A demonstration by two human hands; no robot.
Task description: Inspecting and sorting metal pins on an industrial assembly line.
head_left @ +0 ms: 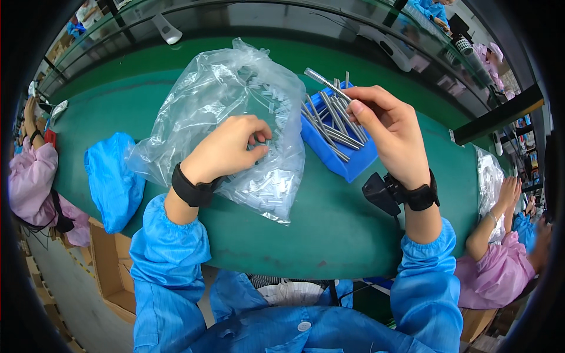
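Observation:
My right hand point(395, 130) pinches a thin ridged metal rod point(338, 92) between thumb and fingers, above a blue bin point(352, 169). A clear plastic sleeve point(316, 76) sits over the rod's far end. More silvery metal rods point(338, 128) lie loose in the bin, several sticking past its rim. To the left, a large clear plastic bag point(197, 88) is spread on the table, with many short clear sleeves point(275, 187) in it. Over these sleeves my left hand point(226, 147) has its fingers curled inward; whatever is between the fingertips is hidden.
A blue cloth bundle point(115, 179) lies left of the bag on the green table point(306, 244). Below it stands an open cardboard box point(112, 265). Co-workers in pink sleeves sit at both sides, one beside another clear bag point(489, 176). A dark frame bar point(500, 117) juts in at right.

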